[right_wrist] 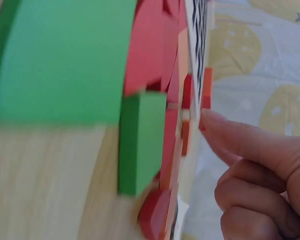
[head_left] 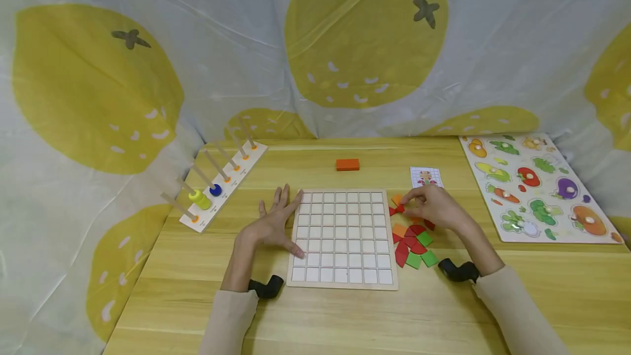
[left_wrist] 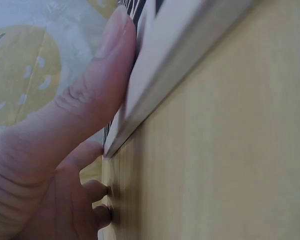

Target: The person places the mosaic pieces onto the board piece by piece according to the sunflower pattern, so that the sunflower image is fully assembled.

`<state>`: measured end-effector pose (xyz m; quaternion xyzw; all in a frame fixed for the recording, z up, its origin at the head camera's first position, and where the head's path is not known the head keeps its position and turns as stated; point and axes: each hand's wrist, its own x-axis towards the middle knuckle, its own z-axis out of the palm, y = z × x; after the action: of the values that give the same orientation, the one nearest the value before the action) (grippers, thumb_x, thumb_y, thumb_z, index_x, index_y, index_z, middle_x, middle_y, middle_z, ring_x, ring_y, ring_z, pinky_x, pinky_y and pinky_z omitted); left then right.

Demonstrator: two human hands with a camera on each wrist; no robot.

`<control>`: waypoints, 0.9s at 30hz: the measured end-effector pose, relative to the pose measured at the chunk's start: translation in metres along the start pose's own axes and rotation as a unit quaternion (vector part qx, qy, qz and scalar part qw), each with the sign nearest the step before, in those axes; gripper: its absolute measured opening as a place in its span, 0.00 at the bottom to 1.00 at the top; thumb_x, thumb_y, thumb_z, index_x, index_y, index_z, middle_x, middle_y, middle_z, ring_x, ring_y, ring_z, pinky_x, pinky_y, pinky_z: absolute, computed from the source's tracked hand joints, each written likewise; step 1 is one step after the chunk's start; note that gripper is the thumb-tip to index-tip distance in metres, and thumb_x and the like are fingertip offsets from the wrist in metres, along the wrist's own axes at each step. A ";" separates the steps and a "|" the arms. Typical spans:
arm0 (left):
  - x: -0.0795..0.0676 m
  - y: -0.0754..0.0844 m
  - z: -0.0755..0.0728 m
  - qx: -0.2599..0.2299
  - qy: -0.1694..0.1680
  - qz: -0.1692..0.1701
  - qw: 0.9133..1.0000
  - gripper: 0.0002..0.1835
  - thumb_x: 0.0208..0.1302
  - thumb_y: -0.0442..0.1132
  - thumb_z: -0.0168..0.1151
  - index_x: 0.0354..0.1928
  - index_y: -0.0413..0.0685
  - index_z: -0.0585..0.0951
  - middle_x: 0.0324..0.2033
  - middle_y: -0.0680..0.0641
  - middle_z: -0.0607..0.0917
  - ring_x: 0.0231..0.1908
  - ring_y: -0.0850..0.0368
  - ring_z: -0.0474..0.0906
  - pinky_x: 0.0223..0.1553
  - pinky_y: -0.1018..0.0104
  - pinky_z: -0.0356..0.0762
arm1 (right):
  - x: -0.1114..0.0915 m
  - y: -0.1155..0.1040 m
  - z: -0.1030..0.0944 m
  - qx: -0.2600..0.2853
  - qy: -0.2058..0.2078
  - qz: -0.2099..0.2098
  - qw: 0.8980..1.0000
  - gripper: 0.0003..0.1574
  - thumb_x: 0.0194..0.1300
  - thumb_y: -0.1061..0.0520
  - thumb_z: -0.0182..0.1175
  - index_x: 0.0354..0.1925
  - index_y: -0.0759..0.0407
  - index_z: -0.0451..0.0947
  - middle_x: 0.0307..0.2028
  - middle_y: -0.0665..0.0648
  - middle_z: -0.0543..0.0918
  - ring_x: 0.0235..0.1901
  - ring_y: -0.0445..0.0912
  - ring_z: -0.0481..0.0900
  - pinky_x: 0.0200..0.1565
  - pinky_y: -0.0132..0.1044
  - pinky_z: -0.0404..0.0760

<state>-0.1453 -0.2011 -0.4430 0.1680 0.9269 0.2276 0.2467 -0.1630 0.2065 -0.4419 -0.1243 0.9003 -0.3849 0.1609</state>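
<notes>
A square wooden board with a white grid (head_left: 348, 239) lies in the middle of the table. My left hand (head_left: 273, 223) spreads its fingers over the board's left edge; in the left wrist view the thumb (left_wrist: 85, 95) rests on the frame and the other fingertips are down at its side. To the right of the board, my right hand (head_left: 434, 207) pinches a small red piece (head_left: 396, 210) between thumb and index finger, the other fingers curled in. Below it lies a pile of red pieces (head_left: 410, 244), with green pieces (right_wrist: 142, 142) and an orange piece (head_left: 400, 229).
An orange block (head_left: 347, 165) lies behind the board. A patterned card (head_left: 426, 176) is partly behind the right hand. At left stands a peg rack (head_left: 224, 188) with yellow and blue beads; at right lies a vegetable puzzle board (head_left: 534, 190). A lemon-print cloth (head_left: 236, 70) hangs behind.
</notes>
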 end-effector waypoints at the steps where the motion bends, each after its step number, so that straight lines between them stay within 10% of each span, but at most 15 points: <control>1: 0.000 0.000 0.000 0.000 0.000 0.000 1.000 0.81 0.36 0.59 0.87 0.84 0.56 0.37 0.80 0.36 0.22 0.80 0.38 0.15 0.71 0.24 0.14 | 0.000 -0.001 0.001 0.005 -0.003 -0.004 1.000 0.13 0.63 0.60 0.72 0.47 0.62 0.88 0.18 0.48 0.63 0.17 0.40 0.58 0.22 0.31 0.60; 27: -0.002 0.000 0.001 0.006 0.003 0.000 1.000 0.81 0.38 0.59 0.86 0.84 0.56 0.36 0.80 0.36 0.23 0.80 0.37 0.15 0.72 0.24 0.15 | 0.042 -0.052 0.043 0.042 -0.040 -0.025 0.998 0.11 0.65 0.60 0.72 0.46 0.58 0.90 0.17 0.49 0.62 0.21 0.45 0.59 0.26 0.32 0.57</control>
<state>-0.1436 -0.2014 -0.4429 0.1690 0.9290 0.2222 0.2431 -0.1798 0.1291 -0.4396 -0.1556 0.8729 -0.4207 0.1917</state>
